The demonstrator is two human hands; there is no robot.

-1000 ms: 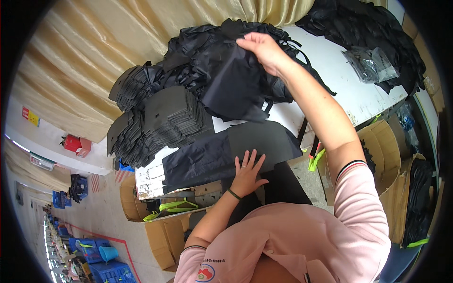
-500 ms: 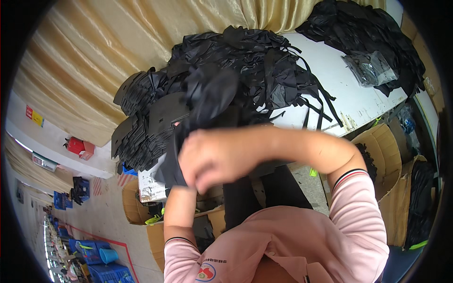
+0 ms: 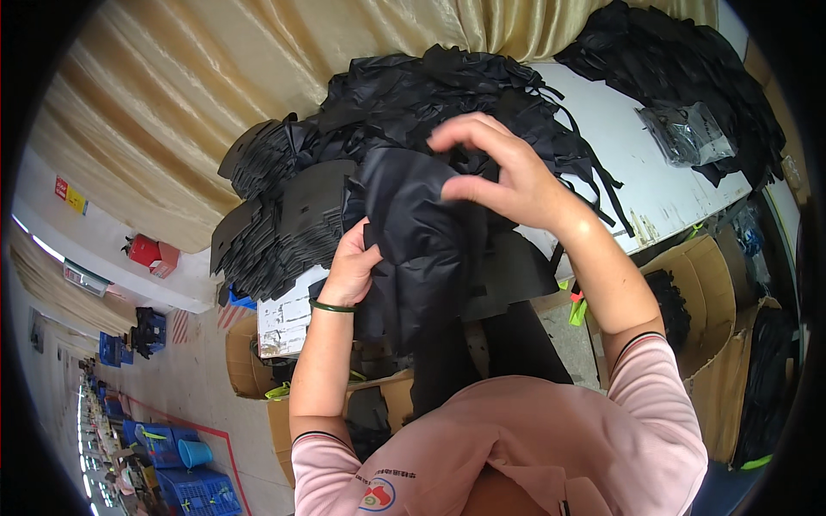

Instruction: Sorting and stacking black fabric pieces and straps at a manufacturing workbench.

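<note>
My left hand, with a dark green bangle at its wrist, grips the left edge of a black fabric piece. The smooth cloth hangs in folds over the near edge of the table. My right hand is raised just right of the cloth's top, thumb and fingers apart, holding nothing. Stacked black flat panels lie left of my left hand. Beyond both hands spreads a heap of black fabric pieces with loose straps. Another flat black panel lies below my right hand, partly covered by the held cloth.
The white table carries a second black fabric heap and a clear plastic bag at far right. Cardboard boxes stand below at right, and another box at left. A gold curtain hangs behind. Blue crates stand lower left.
My right hand has swung from beside my left hand up and to the right, its fingers now spread. The cloth, blurred before, now hangs lower and opened out from my left hand.
</note>
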